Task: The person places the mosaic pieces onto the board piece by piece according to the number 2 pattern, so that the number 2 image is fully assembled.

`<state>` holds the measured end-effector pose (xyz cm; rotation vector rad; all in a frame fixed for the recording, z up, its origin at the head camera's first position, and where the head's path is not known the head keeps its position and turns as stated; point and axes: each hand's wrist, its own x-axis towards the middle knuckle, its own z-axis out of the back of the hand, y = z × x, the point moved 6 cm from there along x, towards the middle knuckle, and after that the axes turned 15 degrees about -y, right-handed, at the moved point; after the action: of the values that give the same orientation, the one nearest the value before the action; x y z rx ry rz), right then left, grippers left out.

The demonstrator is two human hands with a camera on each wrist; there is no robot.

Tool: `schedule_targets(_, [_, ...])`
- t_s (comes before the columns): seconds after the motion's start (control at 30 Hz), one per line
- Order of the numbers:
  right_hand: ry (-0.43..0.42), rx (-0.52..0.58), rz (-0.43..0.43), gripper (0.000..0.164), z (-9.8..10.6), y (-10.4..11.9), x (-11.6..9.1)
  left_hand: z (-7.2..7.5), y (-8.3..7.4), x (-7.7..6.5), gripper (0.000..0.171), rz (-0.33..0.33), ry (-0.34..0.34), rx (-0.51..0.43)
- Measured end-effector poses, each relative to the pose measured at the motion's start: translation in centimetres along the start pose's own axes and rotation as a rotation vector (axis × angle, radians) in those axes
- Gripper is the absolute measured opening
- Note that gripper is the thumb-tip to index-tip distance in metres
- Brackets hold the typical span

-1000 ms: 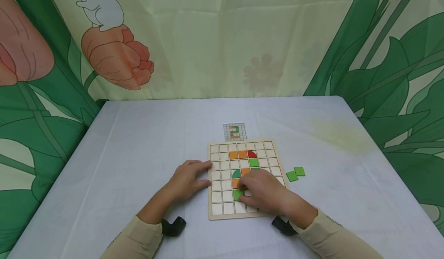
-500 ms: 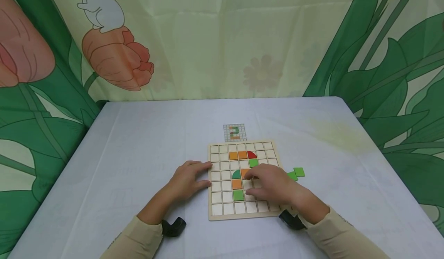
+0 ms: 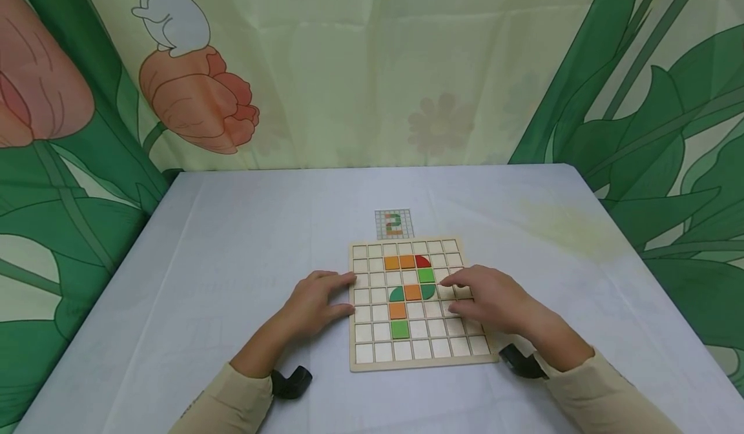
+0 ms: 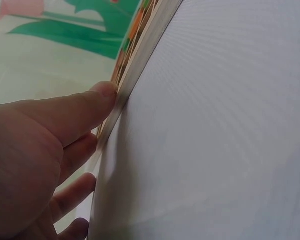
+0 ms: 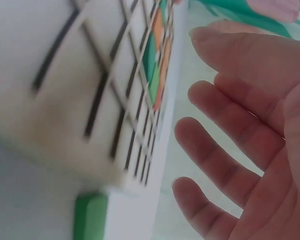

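A wooden grid board [image 3: 424, 363] lies flat on the table. In its cells sit several coloured tiles: orange squares [image 3: 392, 263], a red quarter-round tile [image 3: 422, 261], dark green quarter-rounds [image 3: 427, 291] and light green squares [image 3: 399, 329]. My left hand [image 3: 314, 301] touches the board's left edge with thumb and fingers, and the left wrist view shows the thumb against the wooden rim. Over the board's right side is my right hand [image 3: 496, 298], its fingers apart with nothing between them. The right wrist view shows a green tile [image 5: 92, 215] beside the board.
Just beyond the board's far edge lies a small pattern card [image 3: 394, 224] with a coloured figure on a grid. A white cloth covers the table [image 3: 261, 227]. A printed curtain [image 3: 372, 66] hangs behind. Dark wrist cameras [image 3: 292, 382] sit at both wrists.
My right hand has moved right, away from the tiles in the middle of the board, uncovering the right dark green quarter-round. It now hides the loose green squares. My left hand has stayed put.
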<state>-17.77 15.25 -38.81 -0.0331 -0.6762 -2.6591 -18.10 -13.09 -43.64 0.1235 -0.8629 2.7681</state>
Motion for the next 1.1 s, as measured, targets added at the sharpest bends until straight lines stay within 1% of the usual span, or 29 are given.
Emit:
schedule_targets(0.23, [-0.045,-0.006,-0.070,0.039,0.7,-2.2,-1.0,-0.1,0.2,0.0,0.058,0.002,-0.001,-0.006])
schedule_targets(0.47, [-0.090,-0.026,-0.097,0.039,1.2,-4.4,-1.6,0.1,0.2,-0.1,0.056,-0.015,-0.006,-0.025])
schedule_targets(0.57, [-0.101,-0.034,-0.118,0.040,1.3,-5.1,-1.9,0.1,0.1,-0.1,0.056,-0.016,-0.003,-0.027])
schedule_targets(0.73, [-0.119,-0.059,-0.127,0.038,1.2,-6.1,-2.3,0.2,-0.1,-0.1,0.057,-0.021,0.002,-0.025])
schedule_targets(0.9, [-0.106,-0.057,-0.129,0.036,0.9,-6.8,-2.5,0.1,0.0,-0.1,0.057,-0.023,-0.001,-0.022])
schedule_targets(1.1, [-0.081,-0.063,-0.139,0.033,0.6,-7.3,-2.4,0.1,0.1,-0.1,0.057,-0.010,-0.005,-0.022])
